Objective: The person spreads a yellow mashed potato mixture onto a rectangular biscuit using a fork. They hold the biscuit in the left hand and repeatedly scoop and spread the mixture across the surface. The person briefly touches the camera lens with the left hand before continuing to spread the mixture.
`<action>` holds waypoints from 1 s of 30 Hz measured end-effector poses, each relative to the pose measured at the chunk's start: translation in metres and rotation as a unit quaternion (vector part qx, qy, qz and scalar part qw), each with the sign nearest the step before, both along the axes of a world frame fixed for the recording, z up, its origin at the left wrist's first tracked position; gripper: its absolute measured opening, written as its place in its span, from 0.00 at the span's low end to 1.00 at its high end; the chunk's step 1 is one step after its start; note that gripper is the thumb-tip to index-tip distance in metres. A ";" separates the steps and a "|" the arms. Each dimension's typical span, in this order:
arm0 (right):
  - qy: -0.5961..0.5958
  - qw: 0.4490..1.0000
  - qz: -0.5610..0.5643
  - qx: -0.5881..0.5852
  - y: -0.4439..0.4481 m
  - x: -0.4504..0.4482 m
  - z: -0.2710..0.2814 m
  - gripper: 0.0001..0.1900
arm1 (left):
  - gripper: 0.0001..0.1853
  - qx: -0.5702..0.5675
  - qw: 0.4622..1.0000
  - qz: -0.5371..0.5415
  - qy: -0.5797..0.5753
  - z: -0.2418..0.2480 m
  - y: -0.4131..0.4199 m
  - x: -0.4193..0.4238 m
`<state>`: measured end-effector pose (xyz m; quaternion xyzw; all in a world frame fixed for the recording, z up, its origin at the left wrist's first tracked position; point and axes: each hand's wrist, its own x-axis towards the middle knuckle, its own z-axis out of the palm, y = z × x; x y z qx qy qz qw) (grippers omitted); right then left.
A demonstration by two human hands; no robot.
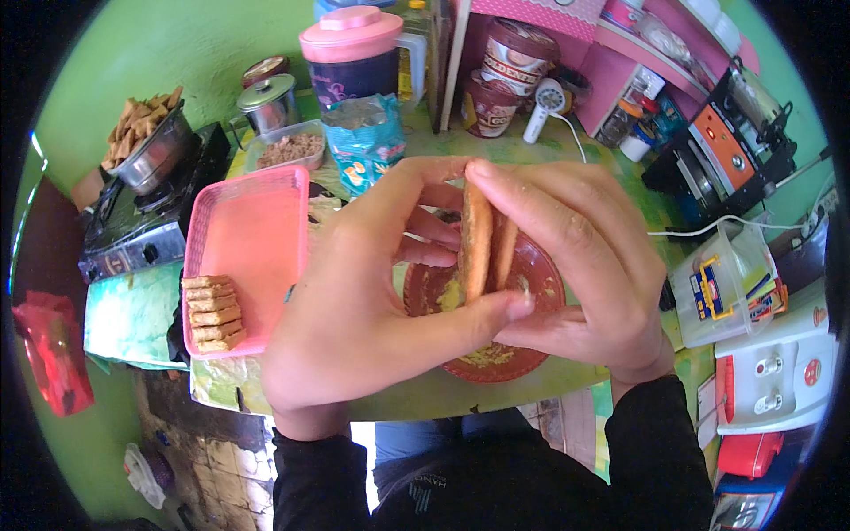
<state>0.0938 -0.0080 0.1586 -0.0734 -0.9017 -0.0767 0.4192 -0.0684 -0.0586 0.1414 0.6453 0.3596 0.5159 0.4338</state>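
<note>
Two flat browned slices of bread [477, 242], upright and nearly side by side, are held between my two hands. My left hand [372, 292] presses them with its thumb from the near side, fingers curled behind. My right hand [584, 245] grips their top and far edge with its fingertips. Below them a reddish-brown bowl [551, 265] has a pale yellow paste on its inside. To the left lies a pink plastic basket tray [259, 232], with several filled slices [214, 318] lined up along its near left corner.
Behind the tray are an open container of brown crumbly filling [289, 149], a blue packet [365, 143] and a pitcher with a pink lid [352, 56]. A pot heaped with brown pieces [149, 152] stands on the stove [143, 232] at left. A clear plastic box [710, 292] is at right.
</note>
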 end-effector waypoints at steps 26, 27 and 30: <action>0.105 0.808 -0.399 -0.421 0.003 0.155 -0.208 0.31 | 0.35 0.165 0.875 -0.219 -0.399 0.002 0.022 -0.042; 0.083 0.807 -0.410 -0.417 0.003 0.152 -0.208 0.31 | 0.33 0.153 0.880 -0.225 -0.390 0.004 0.026 -0.044; 0.021 0.801 -0.435 -0.411 0.000 0.145 -0.205 0.32 | 0.37 0.216 0.907 -0.084 -0.351 0.006 0.023 -0.039</action>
